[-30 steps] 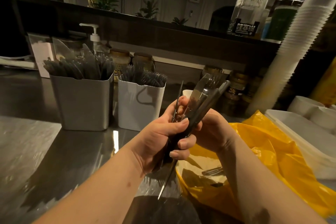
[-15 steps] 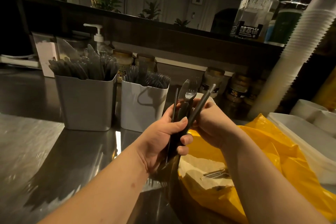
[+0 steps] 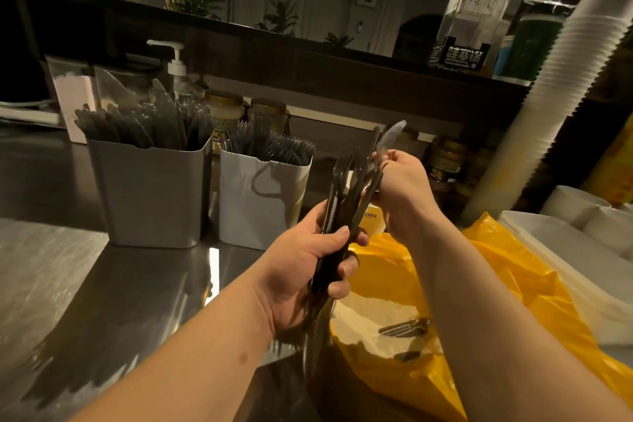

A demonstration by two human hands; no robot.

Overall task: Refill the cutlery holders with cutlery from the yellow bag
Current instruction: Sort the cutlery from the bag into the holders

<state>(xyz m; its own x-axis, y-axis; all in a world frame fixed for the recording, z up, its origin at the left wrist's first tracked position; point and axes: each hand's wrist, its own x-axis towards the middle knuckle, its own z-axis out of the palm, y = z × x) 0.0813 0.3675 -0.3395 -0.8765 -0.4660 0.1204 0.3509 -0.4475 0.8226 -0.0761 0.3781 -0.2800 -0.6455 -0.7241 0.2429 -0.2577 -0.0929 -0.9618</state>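
Risen toward 1 o'clock, right hand fingers pinch a clear utensil from the cutlery bundle the left hand grips beside the yellow bag, probably sorting for the 10 o'clock holders.

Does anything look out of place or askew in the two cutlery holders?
Yes, slightly. In the grey holder, one knife blade sticks up well above the other cutlery, which sits at about one level. The white holder looks even.

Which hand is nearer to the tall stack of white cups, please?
Right. The right hand, pinching a clear utensil, is left of the cup stack; the left hand, gripping cutlery, is lower, farther left.
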